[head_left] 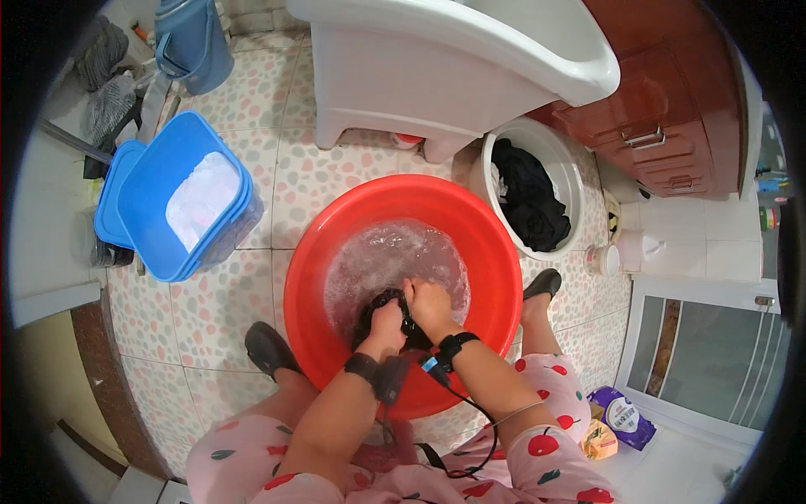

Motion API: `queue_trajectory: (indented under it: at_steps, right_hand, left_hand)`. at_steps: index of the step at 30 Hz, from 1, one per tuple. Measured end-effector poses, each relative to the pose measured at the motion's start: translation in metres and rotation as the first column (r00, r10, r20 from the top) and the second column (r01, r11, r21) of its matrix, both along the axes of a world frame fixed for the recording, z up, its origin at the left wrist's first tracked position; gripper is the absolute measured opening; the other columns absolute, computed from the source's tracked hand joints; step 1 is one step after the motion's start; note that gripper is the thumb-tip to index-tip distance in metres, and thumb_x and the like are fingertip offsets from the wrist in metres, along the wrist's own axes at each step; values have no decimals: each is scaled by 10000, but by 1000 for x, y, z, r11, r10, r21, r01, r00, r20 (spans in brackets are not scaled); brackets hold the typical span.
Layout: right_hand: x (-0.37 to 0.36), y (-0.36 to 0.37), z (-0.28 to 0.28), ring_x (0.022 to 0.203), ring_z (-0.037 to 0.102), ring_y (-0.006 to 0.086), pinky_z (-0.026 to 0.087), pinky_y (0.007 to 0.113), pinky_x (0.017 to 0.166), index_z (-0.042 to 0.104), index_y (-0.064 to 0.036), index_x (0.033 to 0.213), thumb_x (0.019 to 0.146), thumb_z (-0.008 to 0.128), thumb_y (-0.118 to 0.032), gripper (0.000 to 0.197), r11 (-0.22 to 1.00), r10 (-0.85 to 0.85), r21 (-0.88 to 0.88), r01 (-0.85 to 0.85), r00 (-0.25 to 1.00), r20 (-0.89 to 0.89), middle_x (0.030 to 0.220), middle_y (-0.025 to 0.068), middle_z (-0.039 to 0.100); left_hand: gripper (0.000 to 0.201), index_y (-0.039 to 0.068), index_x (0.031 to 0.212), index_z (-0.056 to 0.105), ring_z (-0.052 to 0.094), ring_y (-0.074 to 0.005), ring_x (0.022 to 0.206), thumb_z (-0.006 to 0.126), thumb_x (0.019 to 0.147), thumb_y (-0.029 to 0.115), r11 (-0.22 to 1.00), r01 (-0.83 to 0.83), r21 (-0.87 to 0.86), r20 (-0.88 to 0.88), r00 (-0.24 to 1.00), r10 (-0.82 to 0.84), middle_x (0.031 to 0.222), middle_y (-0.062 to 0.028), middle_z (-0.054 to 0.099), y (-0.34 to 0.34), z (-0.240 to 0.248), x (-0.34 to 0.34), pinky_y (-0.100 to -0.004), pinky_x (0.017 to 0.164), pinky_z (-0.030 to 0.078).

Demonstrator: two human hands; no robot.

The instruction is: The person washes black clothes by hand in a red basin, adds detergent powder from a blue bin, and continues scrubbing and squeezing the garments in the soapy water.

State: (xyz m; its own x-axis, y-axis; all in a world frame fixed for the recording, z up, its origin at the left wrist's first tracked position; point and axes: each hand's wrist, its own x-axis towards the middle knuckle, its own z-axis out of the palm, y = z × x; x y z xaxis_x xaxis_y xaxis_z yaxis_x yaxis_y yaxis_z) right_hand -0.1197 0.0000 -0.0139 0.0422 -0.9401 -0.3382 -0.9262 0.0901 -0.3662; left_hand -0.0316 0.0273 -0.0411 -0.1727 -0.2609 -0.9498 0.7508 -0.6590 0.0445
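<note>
A large red basin (pixel 323 220) stands on the floor between my feet, with sudsy water (pixel 395 248) in it. Both hands are down in the basin at the water, close together. My left hand (pixel 386 326) is closed on a black wet cloth (pixel 367 319), perhaps a garment. Right beside it, my right hand (pixel 427 307) has its fingers curled round the same cloth. Part of the cloth hangs below my hands, and its shape is bunched up. Dark bands with small devices are strapped on both wrists, and a cable runs from the right one.
A blue bin (pixel 143 197) with white contents stands at the left. Back right, a white tub (pixel 571 160) holds black clothes (pixel 531 197). Farther off are a white sink pedestal (pixel 395 76), a blue bucket (pixel 201 59) and a red-brown cabinet (pixel 672 92). A purple bag (pixel 634 428) lies at right.
</note>
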Motion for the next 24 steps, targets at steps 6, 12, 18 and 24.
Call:
queue_trajectory:
  at_steps: [6, 12, 18, 24]
  right_hand:
    - [-44, -5, -33, 1069, 477, 436, 390, 467, 885, 491, 40, 1094, 882, 541, -365, 459, 961, -258, -81, 266, 961, 102, 1130, 303, 508]
    - [-25, 48, -68, 1263, 270, 467, 270, 475, 1043, 137, 33, 1391, 750, 678, -480, 983, 947, -316, -58, 316, 949, 14, 1385, 325, 221]
    - [12, 31, -83, 1288, 227, 446, 306, 532, 999, 65, -104, 1449, 796, 595, -127, 841, 882, -224, 345, 321, 930, -291, 1438, 236, 160]
    - [-11, 45, -65, 1206, 378, 426, 366, 405, 980, 292, -38, 1367, 730, 572, 38, 700, 983, -43, 185, -14, 953, 300, 1334, 258, 340]
  left_hand:
    - [416, 28, 1158, 499, 597, -206, 868, 628, 859, 286, 973, -177, -149, 108, 975, 194, 982, -93, 605, -24, -11, 22, -325, 635, 468]
    - [628, 107, 1335, 366, 485, -247, 1079, 588, 858, 450, 965, -177, -193, 55, 980, 191, 1220, -88, 501, 13, -68, 43, -391, 969, 318]
    - [454, 105, 1194, 527, 549, -186, 949, 550, 884, 435, 981, -166, 104, -50, 984, 171, 1115, -55, 588, 27, -47, 14, -300, 815, 429]
    - [353, 101, 1063, 607, 582, -185, 816, 648, 839, 371, 954, 291, -77, 51, 956, -287, 936, -33, 637, 15, -61, 30, -305, 719, 476]
